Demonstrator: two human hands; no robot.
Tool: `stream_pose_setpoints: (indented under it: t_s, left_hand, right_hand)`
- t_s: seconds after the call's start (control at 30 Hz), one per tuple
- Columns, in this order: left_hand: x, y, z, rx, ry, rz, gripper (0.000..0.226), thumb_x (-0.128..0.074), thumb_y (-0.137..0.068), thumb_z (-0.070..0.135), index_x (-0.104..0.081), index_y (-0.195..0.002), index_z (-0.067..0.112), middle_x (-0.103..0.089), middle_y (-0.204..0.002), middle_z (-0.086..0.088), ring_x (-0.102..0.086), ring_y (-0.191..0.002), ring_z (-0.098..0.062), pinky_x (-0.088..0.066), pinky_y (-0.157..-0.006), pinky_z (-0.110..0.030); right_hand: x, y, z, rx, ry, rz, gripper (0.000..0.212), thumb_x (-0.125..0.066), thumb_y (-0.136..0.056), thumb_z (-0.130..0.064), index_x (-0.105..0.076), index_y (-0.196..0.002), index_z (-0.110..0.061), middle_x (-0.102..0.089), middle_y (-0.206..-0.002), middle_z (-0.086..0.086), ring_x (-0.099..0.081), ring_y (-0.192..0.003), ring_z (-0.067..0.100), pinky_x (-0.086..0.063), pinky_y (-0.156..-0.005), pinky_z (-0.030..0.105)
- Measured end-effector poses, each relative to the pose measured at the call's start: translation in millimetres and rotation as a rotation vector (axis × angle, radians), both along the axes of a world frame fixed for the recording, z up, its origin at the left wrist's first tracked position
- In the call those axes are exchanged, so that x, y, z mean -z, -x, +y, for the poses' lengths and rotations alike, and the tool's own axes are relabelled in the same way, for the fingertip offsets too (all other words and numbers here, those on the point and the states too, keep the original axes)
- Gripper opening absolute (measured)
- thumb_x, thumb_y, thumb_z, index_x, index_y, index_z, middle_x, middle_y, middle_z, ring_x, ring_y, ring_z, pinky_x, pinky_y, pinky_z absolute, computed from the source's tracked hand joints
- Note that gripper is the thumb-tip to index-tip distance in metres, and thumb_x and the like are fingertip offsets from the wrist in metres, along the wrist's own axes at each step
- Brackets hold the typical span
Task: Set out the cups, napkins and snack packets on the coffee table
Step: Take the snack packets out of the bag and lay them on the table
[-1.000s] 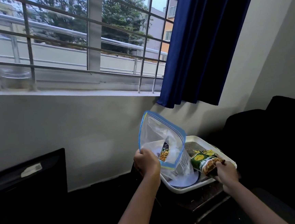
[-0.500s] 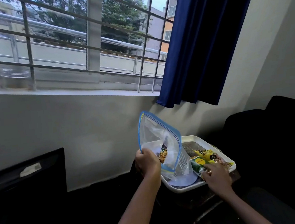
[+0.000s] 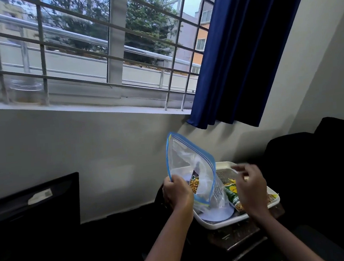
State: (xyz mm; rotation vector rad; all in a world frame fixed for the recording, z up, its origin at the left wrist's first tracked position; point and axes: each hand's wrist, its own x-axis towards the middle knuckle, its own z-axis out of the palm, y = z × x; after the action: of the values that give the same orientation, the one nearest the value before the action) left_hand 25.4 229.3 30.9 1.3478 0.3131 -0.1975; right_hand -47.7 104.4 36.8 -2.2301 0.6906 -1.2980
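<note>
1. Packets: one [image 3: 232, 195] lies in the tray [image 3: 220, 223], one [image 3: 194, 184] sits in the bag [image 3: 191, 166].
2. My left hand [image 3: 177, 192] grips the bag; right hand [image 3: 250, 188] hovers, fingers loose, empty.
3. Unpacking step; next I reach into the bag.

- A barred window [image 3: 89, 48] fills the upper left, its metal grille crossing the glass in a grid.
- Beyond the glass stand trees [image 3: 145, 22], a railing and neighbouring buildings, one with an orange wall [image 3: 200, 44].
- A clear container [image 3: 26, 90], blurred, stands on the white window sill [image 3: 81, 108] behind the bars.
- A dark blue curtain [image 3: 241, 49] hangs at the window's right edge, its hem well above the furniture.
- A pale grey wall [image 3: 86, 158] runs beneath the sill.
- A black unit [image 3: 32, 207] at lower left carries a scrap of pale tape [image 3: 40, 196].
- A black sofa [image 3: 324, 169] occupies the right side.
</note>
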Motion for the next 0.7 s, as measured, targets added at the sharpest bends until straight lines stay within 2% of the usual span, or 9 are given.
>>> stream_pose_setpoints:
  t_s: [0.07,0.13,0.2,0.27,0.37,0.43,0.5,0.6,0.7]
  left_hand:
    - [2,0,-1,0.01,-0.013,-0.011,0.028,-0.037,-0.093,0.015,-0.062,-0.095,0.004,-0.066,-0.108,-0.02,-0.059,-0.1,-0.034,-0.042,-0.079,-0.033]
    - [4,1,-1,0.029,-0.034,-0.029,0.03,-0.037,-0.093,0.018,-0.062,-0.099,0.004,-0.065,-0.11,-0.02,-0.058,-0.101,-0.034,-0.042,-0.082,-0.034]
    - [4,2,-2,0.047,-0.058,-0.06,0.033,-0.036,-0.094,0.021,-0.063,-0.107,0.005,-0.064,-0.115,-0.019,-0.057,-0.107,-0.035,-0.043,-0.089,-0.036]
    - [4,4,-2,0.065,-0.087,-0.122,0.034,-0.036,-0.096,0.022,-0.062,-0.111,0.007,-0.064,-0.117,-0.018,-0.057,-0.11,-0.034,-0.043,-0.093,-0.037]
    - [3,10,-3,0.075,-0.15,-0.229,0.027,-0.037,-0.097,0.021,-0.061,-0.106,0.013,-0.064,-0.118,-0.016,-0.057,-0.11,-0.031,-0.037,-0.083,-0.032]
    - [1,13,-3,0.071,-0.158,-0.279,0.024,-0.039,-0.095,0.019,-0.061,-0.103,0.021,-0.063,-0.118,-0.013,-0.057,-0.108,-0.028,-0.031,-0.077,-0.026]
    - [-2,16,-3,0.064,-0.137,-0.325,0.029,-0.038,-0.094,0.017,-0.063,-0.109,0.016,-0.062,-0.121,-0.013,-0.056,-0.11,-0.028,-0.032,-0.08,-0.025]
    - [-5,22,-4,0.058,-0.129,-0.396,0.054,-0.029,-0.084,0.029,-0.062,-0.123,0.013,-0.062,-0.124,-0.013,-0.054,-0.116,-0.028,-0.036,-0.095,-0.029]
    - [-6,28,-6,0.071,-0.151,-0.448,0.058,-0.026,-0.081,0.03,-0.059,-0.128,0.023,-0.062,-0.125,-0.007,-0.053,-0.117,-0.022,-0.035,-0.094,-0.025]
  right_hand:
    - [-31,-6,33,-0.147,0.024,-0.098,0.028,-0.05,-0.081,0.007,-0.066,-0.081,-0.016,-0.064,-0.084,0.004,-0.06,-0.078,0.013,-0.044,-0.07,0.014]
    - [-51,-15,60,-0.298,0.113,-0.035,0.029,-0.05,-0.081,0.005,-0.067,-0.08,-0.018,-0.066,-0.081,0.001,-0.06,-0.074,0.009,-0.046,-0.068,0.016]
    - [-58,-28,78,-0.383,0.227,0.126,0.028,-0.049,-0.08,0.006,-0.071,-0.086,-0.011,-0.069,-0.084,0.005,-0.063,-0.077,0.015,-0.046,-0.07,0.02]
    - [-56,-45,84,-0.384,0.278,0.347,0.031,-0.047,-0.082,0.004,-0.07,-0.099,-0.007,-0.071,-0.098,0.009,-0.064,-0.091,0.02,-0.046,-0.08,0.022]
    - [-51,-66,75,-0.321,0.236,0.769,0.033,-0.049,-0.085,-0.001,-0.063,-0.115,-0.003,-0.066,-0.117,0.014,-0.058,-0.113,0.026,-0.045,-0.097,0.033]
    - [-48,-78,60,-0.256,0.222,0.952,0.033,-0.048,-0.087,0.001,-0.06,-0.118,0.002,-0.062,-0.121,0.018,-0.056,-0.115,0.03,-0.046,-0.097,0.037]
    - [-44,-86,46,-0.218,0.145,1.034,0.032,-0.048,-0.088,0.001,-0.056,-0.119,0.005,-0.061,-0.121,0.018,-0.057,-0.11,0.029,-0.049,-0.09,0.035]
    - [-38,-90,32,-0.172,0.057,1.09,0.008,-0.048,-0.09,-0.005,-0.053,-0.094,0.0,-0.055,-0.097,0.018,-0.05,-0.085,0.023,-0.04,-0.062,0.028]
    - [-26,-92,18,-0.113,0.022,1.088,0.022,-0.049,-0.089,-0.01,-0.039,-0.069,-0.01,-0.046,-0.089,0.014,-0.039,-0.081,0.019,-0.032,-0.056,0.028]
